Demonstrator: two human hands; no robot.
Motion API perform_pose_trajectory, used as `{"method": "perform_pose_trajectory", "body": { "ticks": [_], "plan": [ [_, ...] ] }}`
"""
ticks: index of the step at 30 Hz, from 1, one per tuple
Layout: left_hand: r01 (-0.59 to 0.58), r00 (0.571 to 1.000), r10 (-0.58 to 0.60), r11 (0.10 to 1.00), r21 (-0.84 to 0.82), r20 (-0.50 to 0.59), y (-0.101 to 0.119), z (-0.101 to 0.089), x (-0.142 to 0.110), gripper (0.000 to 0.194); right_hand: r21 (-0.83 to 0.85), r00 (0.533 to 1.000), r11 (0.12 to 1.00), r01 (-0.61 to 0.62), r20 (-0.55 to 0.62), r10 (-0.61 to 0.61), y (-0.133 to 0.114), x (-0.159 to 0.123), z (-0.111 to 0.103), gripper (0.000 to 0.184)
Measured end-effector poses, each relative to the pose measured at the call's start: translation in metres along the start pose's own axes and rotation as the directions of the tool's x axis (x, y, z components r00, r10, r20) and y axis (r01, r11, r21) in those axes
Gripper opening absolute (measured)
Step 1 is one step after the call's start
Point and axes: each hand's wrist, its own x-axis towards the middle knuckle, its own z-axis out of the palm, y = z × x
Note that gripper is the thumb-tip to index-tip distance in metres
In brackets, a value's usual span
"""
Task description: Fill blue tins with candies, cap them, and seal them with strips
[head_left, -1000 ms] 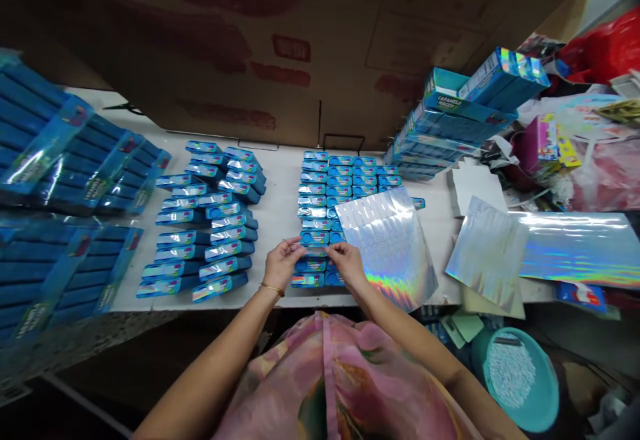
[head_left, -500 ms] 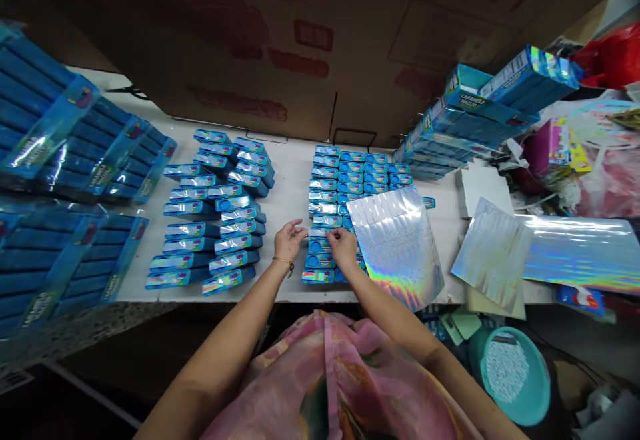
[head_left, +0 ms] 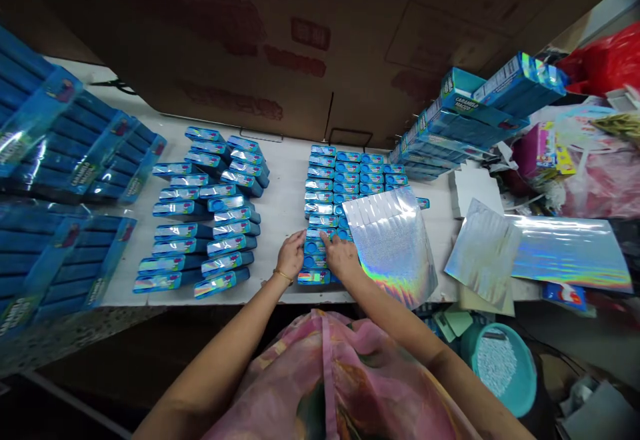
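Okay, so the silvery strip [head_left: 313, 233] (label or sticker, too small to tell) is now seen flat on one of the blue boxes [head_left: 319, 197], in the column just left of the holographic sheet [head_left: 393, 243]. It looks like it's being pressed down rather than lined up, so the job on that box seems nearly done. The right hand [head_left: 343, 257] is laid over the strip's right end, by the sheet's left edge, fingers apart and not clamped on anything. The left hand [head_left: 293, 253] is brought up to the other end, further left of the sheet; its fingers are close together, but whether anything is pinched can't be told. Compared with half a second ago, the left fingers are no longer held off, and the right ones are spread instead of bunched.
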Motion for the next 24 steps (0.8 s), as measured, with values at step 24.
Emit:
{"method": "perform_pose_trajectory", "body": {
  "ticks": [24],
  "plan": [
    [0.250,0.965,-0.224,0.944,0.214,-0.139,0.026,-0.002,0.088,0.031,-0.185,0.943,0.952,0.242,-0.186,-0.276,0.008,0.070,-0.022,0.028]
  ]
}}
